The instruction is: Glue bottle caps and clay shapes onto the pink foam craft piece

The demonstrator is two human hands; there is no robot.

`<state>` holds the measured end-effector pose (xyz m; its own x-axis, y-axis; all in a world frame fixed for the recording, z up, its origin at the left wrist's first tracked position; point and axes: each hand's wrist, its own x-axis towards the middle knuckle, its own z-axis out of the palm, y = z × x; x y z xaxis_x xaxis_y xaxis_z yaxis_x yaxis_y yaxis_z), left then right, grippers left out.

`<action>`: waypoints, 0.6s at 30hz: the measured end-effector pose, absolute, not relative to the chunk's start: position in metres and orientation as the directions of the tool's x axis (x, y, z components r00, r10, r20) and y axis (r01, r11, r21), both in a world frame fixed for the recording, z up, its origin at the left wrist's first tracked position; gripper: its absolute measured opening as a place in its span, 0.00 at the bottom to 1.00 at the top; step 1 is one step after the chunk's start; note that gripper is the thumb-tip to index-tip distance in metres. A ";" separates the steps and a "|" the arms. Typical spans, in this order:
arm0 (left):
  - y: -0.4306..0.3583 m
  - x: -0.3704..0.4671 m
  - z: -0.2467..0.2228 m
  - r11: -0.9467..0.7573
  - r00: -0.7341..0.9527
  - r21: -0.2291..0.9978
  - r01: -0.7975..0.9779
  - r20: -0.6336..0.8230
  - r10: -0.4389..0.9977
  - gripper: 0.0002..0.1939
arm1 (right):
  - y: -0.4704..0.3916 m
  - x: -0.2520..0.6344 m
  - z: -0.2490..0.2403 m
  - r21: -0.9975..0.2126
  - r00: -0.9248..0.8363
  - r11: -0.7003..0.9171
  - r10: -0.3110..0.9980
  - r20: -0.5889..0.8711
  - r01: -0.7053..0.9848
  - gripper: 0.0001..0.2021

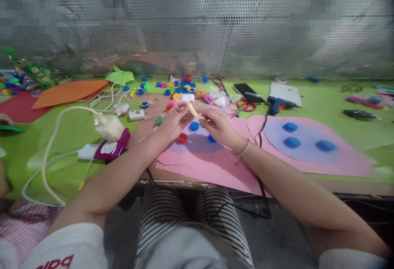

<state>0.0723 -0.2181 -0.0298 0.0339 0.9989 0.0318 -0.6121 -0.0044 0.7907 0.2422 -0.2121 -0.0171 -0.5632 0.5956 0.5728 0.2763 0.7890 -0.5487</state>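
Note:
My left hand and my right hand meet at the middle of the table, and between their fingertips is a pale cream curved strip. Its material is too blurred to tell. Below them lies a lilac paper shape on pink paper. On the lilac shape are a blue bottle cap, a red bottle cap and another blue cap, partly hidden by my right hand.
To the right, a second lilac shape bears blue caps. Behind are orange-handled scissors, a blue glue gun, a phone and several loose caps. A purple power strip with cables stands left. Mesh rises behind.

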 end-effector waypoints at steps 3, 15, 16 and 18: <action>-0.219 0.073 -0.029 0.008 0.044 0.787 -0.617 0.025 0.999 0.10 | -0.211 0.243 -0.018 -0.522 -0.561 0.808 0.576 0.595 0.275 0.15; -0.226 0.078 -0.025 -0.074 -0.055 0.856 -0.511 0.054 0.997 0.11 | -0.209 0.243 -0.021 -0.498 -0.542 0.814 0.575 0.614 0.300 0.16; -0.227 0.078 -0.025 -0.070 -0.066 0.859 -0.507 0.042 0.997 0.12 | -0.209 0.243 -0.021 -0.503 -0.543 0.810 0.579 0.608 0.300 0.16; -0.228 0.079 -0.023 -0.057 -0.073 0.862 -0.503 0.023 0.997 0.13 | -0.209 0.243 -0.021 -0.502 -0.551 0.808 0.582 0.598 0.308 0.17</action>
